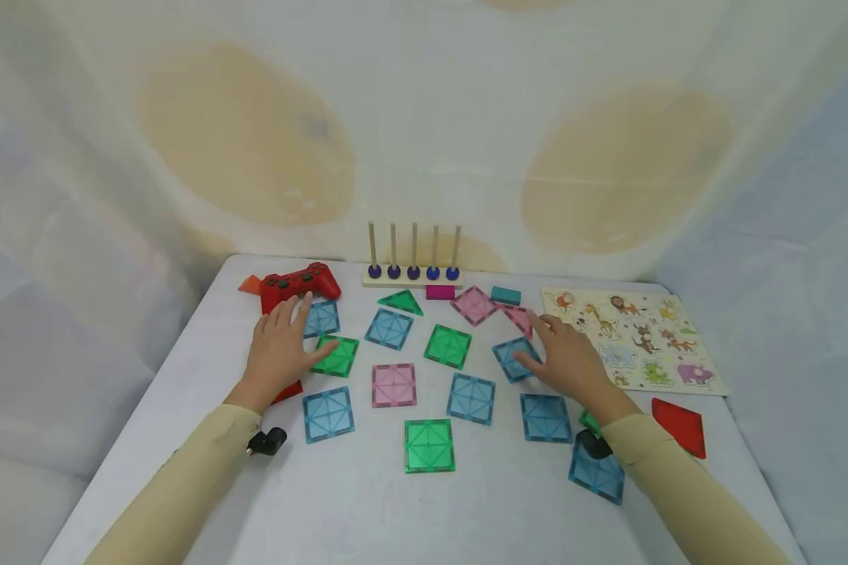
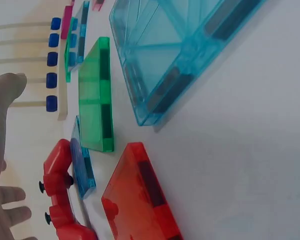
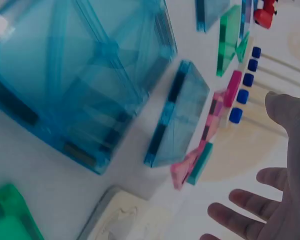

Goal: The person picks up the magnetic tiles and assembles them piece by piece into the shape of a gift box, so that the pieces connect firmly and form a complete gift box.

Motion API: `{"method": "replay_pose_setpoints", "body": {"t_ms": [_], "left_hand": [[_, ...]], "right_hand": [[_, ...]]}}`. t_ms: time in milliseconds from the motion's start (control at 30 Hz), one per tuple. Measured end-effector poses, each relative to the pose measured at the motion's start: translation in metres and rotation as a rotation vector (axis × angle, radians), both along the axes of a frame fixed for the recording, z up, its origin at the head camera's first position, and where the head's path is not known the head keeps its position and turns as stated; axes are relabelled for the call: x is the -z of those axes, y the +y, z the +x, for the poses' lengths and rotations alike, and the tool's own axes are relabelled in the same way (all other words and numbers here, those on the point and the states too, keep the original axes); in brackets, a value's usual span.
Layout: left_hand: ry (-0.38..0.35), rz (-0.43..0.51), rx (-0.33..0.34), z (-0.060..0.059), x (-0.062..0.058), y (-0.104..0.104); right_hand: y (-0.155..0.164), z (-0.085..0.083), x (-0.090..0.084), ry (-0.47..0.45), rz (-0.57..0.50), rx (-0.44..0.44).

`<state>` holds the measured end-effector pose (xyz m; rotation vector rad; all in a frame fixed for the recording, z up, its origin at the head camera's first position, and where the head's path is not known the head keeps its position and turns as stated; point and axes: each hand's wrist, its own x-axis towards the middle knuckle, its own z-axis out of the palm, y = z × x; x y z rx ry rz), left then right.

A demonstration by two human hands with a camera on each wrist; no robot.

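Observation:
Flat magnetic tiles in blue, green, pink and red lie spread over a white table [image 1: 367, 502]. My left hand [image 1: 287, 331] is open, its straight fingers over a green tile [image 1: 339, 357] and a blue tile [image 1: 323, 318], just in front of a red game controller [image 1: 299, 284]. A red tile [image 2: 140, 200] lies under the wrist. My right hand [image 1: 553, 345] is open too, fingers spread above a blue tile [image 1: 514, 359] and near a pink tile [image 1: 519, 318]. In both wrist views the left hand [image 2: 5, 165] and right hand [image 3: 280, 200] hold nothing.
A wooden peg stand [image 1: 413, 271] with blue beads stands at the back. An animal puzzle board [image 1: 636, 337] lies at the right, a red tile [image 1: 681, 426] below it. A magenta block [image 1: 440, 292] and a teal block [image 1: 506, 295] lie near the stand. A fabric backdrop surrounds the table.

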<state>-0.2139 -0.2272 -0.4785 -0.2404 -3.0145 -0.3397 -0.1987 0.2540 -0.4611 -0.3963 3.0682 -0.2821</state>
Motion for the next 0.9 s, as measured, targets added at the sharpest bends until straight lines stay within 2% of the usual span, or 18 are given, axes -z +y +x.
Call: {"method": "replay_pose_setpoints", "body": {"t_ms": [233,433,667,900], "left_hand": [[-0.003,-0.032,0.058,0.011,-0.001,0.01],[0.008,-0.017,0.116,0.02,0.002,0.026],[-0.002,0.088,0.195,0.036,0.01,0.055],[-0.055,0.225,0.312,0.052,0.024,0.087]], "right_hand": [[-0.008,0.013,0.007,0.025,-0.085,-0.054],[-0.02,0.027,0.01,-0.018,-0.171,-0.093],[-0.034,0.041,0.017,-0.027,-0.211,-0.196],[-0.047,0.047,0.026,-0.045,-0.185,-0.234]]}}
